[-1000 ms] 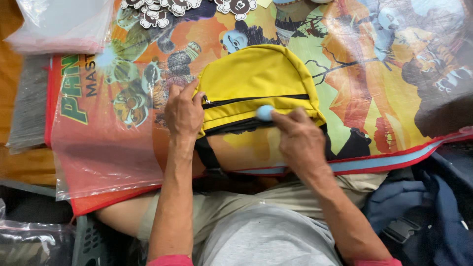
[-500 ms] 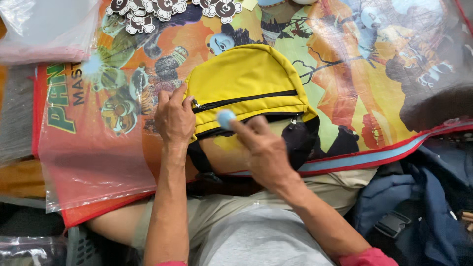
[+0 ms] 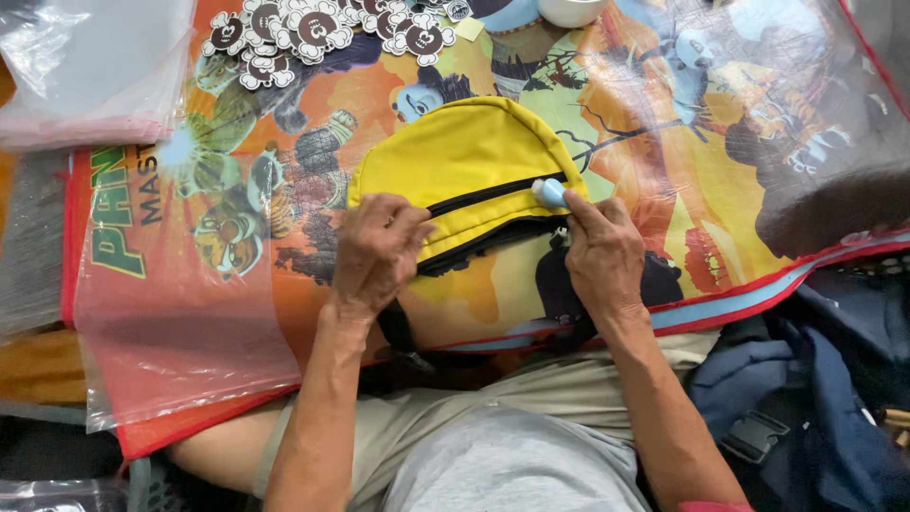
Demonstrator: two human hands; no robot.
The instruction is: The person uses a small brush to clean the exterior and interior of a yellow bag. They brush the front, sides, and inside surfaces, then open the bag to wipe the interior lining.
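A yellow half-round pouch [image 3: 464, 161] with black zippers lies on a bright cartoon-printed sheet [image 3: 664, 142] across my lap. My left hand [image 3: 377, 251] presses on the pouch's lower left edge, fingers curled over the zipper line. My right hand [image 3: 602, 251] is at the pouch's right end, pinching a small light-blue round pull [image 3: 549, 192] between thumb and fingers. The lower zipper gapes open between my hands. A black strap [image 3: 398, 332] hangs from the pouch below my left wrist.
A pile of small round black-and-white patches [image 3: 313, 33] lies at the far edge of the sheet. Clear plastic bags [image 3: 85, 76] sit at the upper left. A dark blue bag with a buckle [image 3: 815, 408] rests at the lower right.
My right hand with the blue pull has travelled from the pouch's middle to its right end. The left hand stayed pressed on the pouch's left side.
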